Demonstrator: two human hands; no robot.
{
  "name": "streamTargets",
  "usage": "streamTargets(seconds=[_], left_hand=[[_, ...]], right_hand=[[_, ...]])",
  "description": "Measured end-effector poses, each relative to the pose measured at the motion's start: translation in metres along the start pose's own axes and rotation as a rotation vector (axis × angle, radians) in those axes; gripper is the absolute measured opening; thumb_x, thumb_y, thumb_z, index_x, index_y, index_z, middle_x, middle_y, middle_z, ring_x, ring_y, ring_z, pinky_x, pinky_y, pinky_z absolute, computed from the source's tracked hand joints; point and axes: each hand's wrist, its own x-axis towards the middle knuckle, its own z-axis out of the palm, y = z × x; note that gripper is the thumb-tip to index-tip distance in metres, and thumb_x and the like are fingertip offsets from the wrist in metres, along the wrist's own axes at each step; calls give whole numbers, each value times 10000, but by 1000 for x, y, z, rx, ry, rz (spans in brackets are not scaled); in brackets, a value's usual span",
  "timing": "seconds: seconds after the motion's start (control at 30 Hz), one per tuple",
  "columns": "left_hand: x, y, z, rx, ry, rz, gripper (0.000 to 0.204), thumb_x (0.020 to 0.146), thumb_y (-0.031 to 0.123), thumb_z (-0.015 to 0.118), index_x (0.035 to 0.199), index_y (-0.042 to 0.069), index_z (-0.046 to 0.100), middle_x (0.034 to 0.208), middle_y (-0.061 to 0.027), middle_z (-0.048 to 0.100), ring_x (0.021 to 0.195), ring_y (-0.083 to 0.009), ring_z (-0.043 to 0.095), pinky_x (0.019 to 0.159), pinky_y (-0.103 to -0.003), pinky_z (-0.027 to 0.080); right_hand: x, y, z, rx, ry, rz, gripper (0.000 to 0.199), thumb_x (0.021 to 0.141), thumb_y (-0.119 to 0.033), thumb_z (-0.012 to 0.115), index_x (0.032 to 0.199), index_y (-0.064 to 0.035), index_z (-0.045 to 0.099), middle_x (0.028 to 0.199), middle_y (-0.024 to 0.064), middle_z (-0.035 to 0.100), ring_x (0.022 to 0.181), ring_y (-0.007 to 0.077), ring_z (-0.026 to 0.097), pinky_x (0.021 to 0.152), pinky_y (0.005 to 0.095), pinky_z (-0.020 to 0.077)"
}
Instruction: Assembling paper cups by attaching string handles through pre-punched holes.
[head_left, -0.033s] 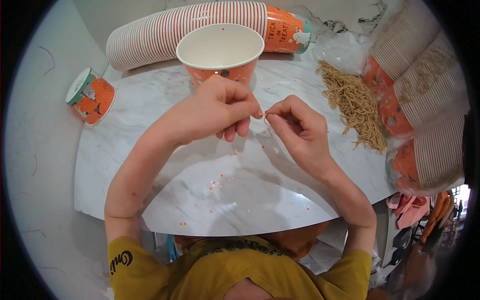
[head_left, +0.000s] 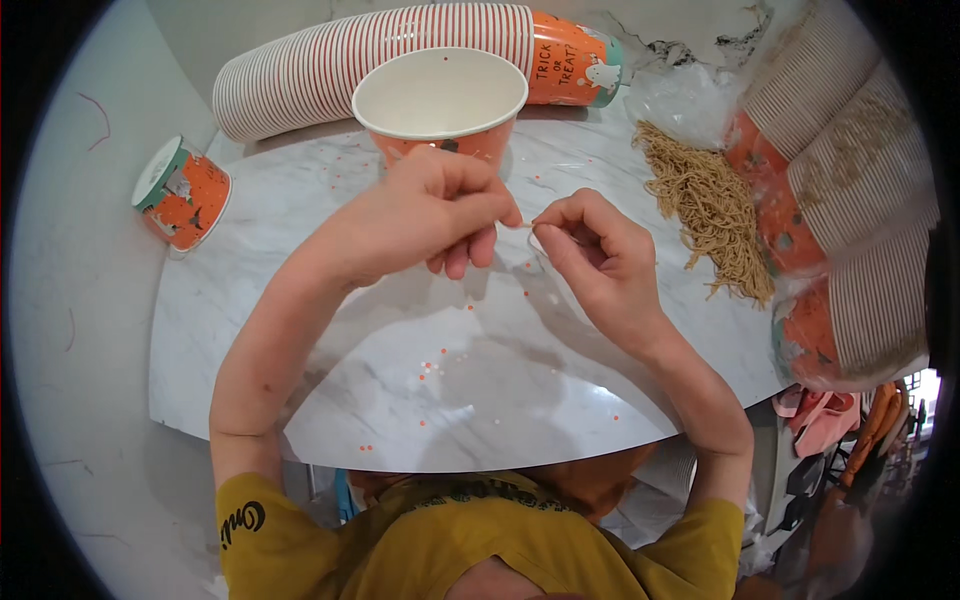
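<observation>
My left hand [head_left: 432, 212] is closed, its thumb and forefinger pinching one end of a thin tan string [head_left: 529, 227]. On the other side, my right hand [head_left: 608, 262] pinches the same string, and a small loop of it shows beside the thumb. Only a short stretch runs taut between my fingertips, above the table. Just beyond my left hand stands a large orange paper bucket [head_left: 488, 143], upright, with a white inside; my hand hides part of its front. A heap of loose tan strings [head_left: 712, 215] lies to the right of my right hand.
A long row of nested paper buckets [head_left: 370, 60] lies along the back. At the left sits a smaller-looking orange bucket [head_left: 195, 198], bottom up. Bagged stacks of buckets [head_left: 840, 190] line the right side. Orange dots [head_left: 426, 368] are scattered over the marbled table [head_left: 370, 400].
My left fingertips have drawn slightly left, away from the right ones, so more string shows between them. Both hands still pinch it.
</observation>
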Motion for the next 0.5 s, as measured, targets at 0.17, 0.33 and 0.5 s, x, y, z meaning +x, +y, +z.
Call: streamTargets(seconds=[0.17, 0.33, 0.5], left_hand=[[-3, -1, -5, -2, 148, 63, 134, 947, 133, 621, 1010, 26, 671, 719, -6, 630, 571, -51, 550, 518, -201, 434], [4, -11, 7, 167, 89, 197, 180, 931, 184, 678, 1022, 30, 663, 798, 23, 639, 654, -47, 570, 568, -209, 457], [8, -13, 12, 83, 41, 144, 144, 937, 166, 673, 963, 25, 675, 803, 19, 644, 653, -46, 564, 576, -214, 462]], right_hand=[[0, -5, -2, 36, -8, 37, 44, 924, 10, 630, 948, 18, 594, 818, -1, 595, 715, 36, 549, 608, 194, 444], [-1, 0, 0, 110, 26, 95, 32, 936, -2, 616, 948, 10, 589, 824, -4, 597, 734, 31, 547, 608, 190, 435], [-1, 4, 2, -49, 19, 7, 50, 917, 0, 629, 944, 8, 588, 814, -5, 602, 718, 31, 541, 589, 197, 418]])
